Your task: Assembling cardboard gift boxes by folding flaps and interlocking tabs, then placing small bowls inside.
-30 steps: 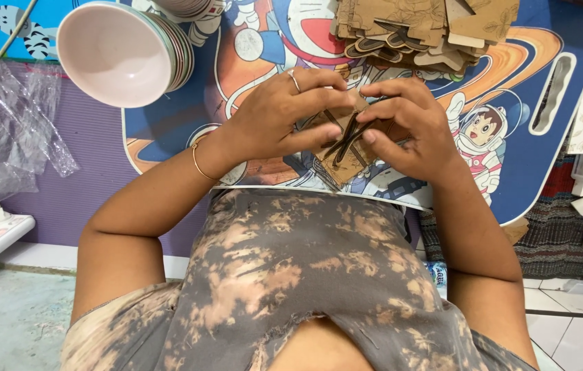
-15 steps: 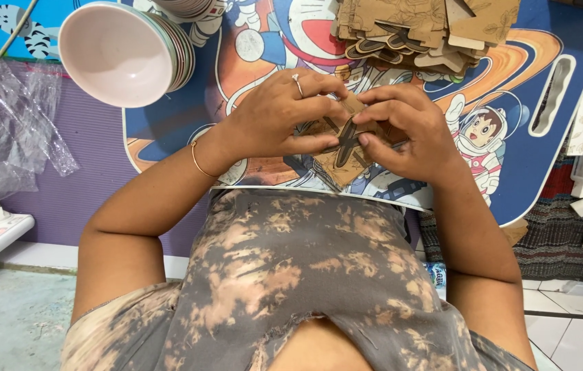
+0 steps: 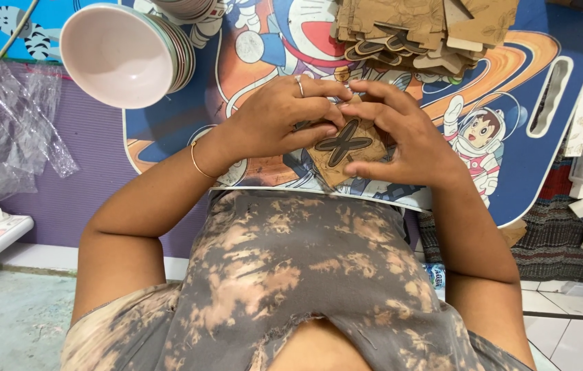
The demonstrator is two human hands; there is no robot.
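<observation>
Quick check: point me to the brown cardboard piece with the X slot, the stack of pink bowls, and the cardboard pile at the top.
Cardboard piece (image 3: 344, 145), head view, on the X-shaped slot.
Stack of pink bowls (image 3: 116, 56), head view, inside the front bowl.
Cardboard pile (image 3: 423, 27), head view, on its top sheet.

We see even, soft daylight with faint shadows under our hands; the focus is sharp throughout; mild glare sits on the glossy desk (image 3: 532, 172); edges bend slightly.
</observation>
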